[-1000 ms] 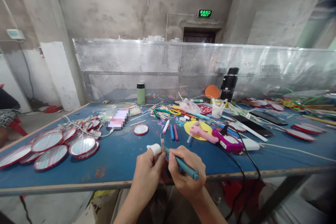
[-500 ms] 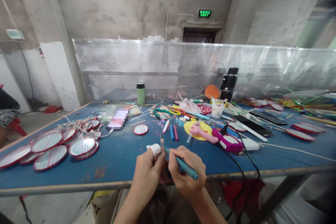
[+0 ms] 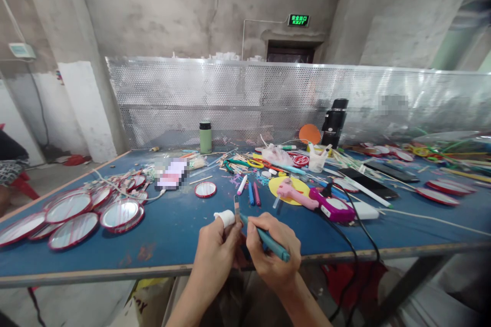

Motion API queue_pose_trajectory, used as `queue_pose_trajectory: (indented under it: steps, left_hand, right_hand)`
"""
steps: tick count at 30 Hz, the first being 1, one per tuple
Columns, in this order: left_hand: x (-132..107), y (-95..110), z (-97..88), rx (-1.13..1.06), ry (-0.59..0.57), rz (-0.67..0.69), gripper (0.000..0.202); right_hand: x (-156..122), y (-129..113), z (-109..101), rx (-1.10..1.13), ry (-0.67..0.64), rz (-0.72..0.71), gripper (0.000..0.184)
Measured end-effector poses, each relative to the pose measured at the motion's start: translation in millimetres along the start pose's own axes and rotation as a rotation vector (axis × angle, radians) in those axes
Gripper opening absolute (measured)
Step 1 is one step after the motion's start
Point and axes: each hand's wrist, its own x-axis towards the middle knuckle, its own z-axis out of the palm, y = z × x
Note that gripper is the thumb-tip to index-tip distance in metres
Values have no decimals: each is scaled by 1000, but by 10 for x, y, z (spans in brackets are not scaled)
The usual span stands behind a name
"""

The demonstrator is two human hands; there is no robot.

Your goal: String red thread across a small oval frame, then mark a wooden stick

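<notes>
Near the table's front edge, my left hand (image 3: 217,248) is closed on a small flat stick (image 3: 237,205) with a rounded end, which points up and away from me. A white wrap (image 3: 225,217) sits on a finger of that hand. My right hand (image 3: 274,250) grips a teal marker (image 3: 273,245) like a pen, its tip end against or very close to the stick. The fingers hide the exact contact. Just beyond lie a white-and-pink marker (image 3: 242,184), a blue marker (image 3: 251,193) and a dark pink marker (image 3: 257,194).
Round red-rimmed mirrors (image 3: 72,230) pile up at left, with one mirror (image 3: 205,189) apart. A pink-and-purple glue gun (image 3: 332,204) rests partly on a yellow disc (image 3: 274,184). Behind stand a green bottle (image 3: 205,138), a black flask (image 3: 335,125) and a perforated metal screen (image 3: 184,92).
</notes>
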Motion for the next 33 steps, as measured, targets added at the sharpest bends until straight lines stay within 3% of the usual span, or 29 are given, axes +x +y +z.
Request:
queue_pose_trajectory:
  steps: [33]
  left_hand:
    - [-7, 32, 8, -48, -17, -10, 31]
  right_hand:
    - [-2, 6, -2, 12, -13, -4, 11]
